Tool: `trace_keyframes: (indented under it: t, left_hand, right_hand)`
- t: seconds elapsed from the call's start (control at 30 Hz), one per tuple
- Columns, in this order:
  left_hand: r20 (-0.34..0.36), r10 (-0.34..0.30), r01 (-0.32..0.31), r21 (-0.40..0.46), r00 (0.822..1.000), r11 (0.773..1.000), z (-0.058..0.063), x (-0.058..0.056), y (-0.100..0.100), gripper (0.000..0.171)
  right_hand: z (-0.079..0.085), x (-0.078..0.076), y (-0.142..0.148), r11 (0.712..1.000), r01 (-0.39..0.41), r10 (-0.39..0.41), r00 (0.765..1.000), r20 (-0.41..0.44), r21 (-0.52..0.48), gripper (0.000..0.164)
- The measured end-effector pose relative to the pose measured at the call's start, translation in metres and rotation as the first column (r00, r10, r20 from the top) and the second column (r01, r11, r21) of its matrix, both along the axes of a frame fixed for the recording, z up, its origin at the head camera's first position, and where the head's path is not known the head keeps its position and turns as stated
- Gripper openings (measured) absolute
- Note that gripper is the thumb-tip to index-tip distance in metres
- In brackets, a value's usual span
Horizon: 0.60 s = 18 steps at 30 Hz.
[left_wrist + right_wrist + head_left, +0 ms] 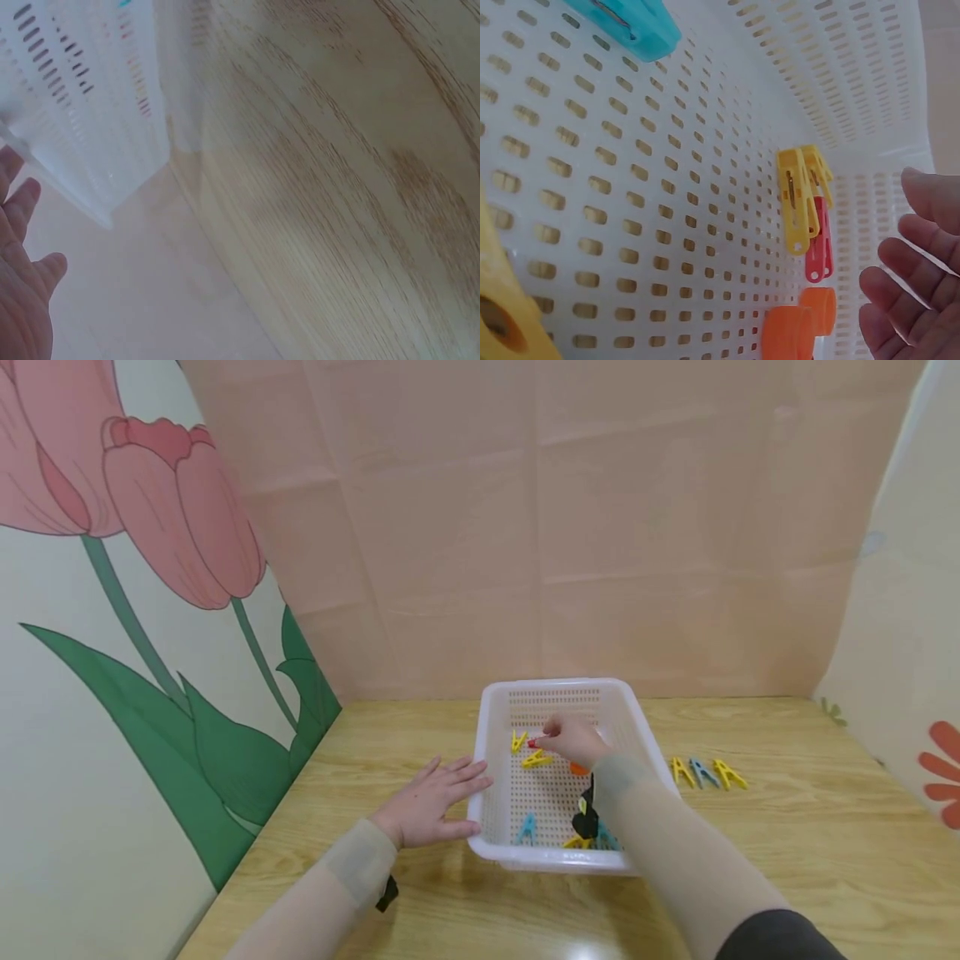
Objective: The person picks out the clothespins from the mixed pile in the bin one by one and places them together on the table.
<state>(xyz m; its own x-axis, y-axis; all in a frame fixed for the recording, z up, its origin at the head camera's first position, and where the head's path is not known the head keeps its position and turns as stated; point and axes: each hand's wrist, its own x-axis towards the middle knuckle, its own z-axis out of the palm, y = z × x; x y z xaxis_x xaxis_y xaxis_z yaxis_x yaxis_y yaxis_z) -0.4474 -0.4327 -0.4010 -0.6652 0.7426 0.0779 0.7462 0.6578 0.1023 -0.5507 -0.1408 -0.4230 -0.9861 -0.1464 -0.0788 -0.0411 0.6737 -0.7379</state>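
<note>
The white perforated basket (566, 859) is set on the worktop (787, 868), squarely in front of the person, so that it can apparently be reached by both hands. The left hand (441, 802) is laid open, fingers straight and spread, at the basket's left rim; nothing is gripped, and the basket is presumably steadied by this contact. The right hand (574, 741) is lowered inside toward the far end, palm facing the basket floor. Its fingers are parted and slightly bent, and no object is seen within them. By this posture, access to the red clothes peg (820, 251) is probably provided; in the right wrist view that peg is partly covered by yellow plastic. Orange ring-like pieces (786, 334) are located nearby. Outside, right of the basket, two yellow pegs (730, 774) and one blue peg (703, 772) are aligned side by side, presumably for separate handling.
</note>
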Motion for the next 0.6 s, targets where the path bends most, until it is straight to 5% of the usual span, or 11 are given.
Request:
trace_keyframes:
  t: [0.17, 0.4, 0.6]
  left_hand:
    - [-0.019, -0.008, 0.008, 0.005, 1.0, 1.0, -0.001, 0.0, 0.0, 0.072]
    - [-0.004, 0.01, -0.01, 0.0, 1.0, 1.0, -0.002, 0.002, 0.0, 0.071]
    - [-0.014, 0.002, -0.002, 0.009, 1.0, 1.0, -0.003, 0.002, 0.0, 0.071]
  right_hand:
    - [-0.008, -0.002, 0.0, 0.996, -0.054, 0.053, 0.998, 0.024, 0.077, 0.021]
    - [-0.015, 0.0, -0.003, 0.986, -0.098, 0.086, 0.992, 0.095, 0.133, 0.042]
    - [-0.015, 0.004, -0.004, 0.971, -0.157, 0.14, 0.985, 0.101, 0.182, 0.039]
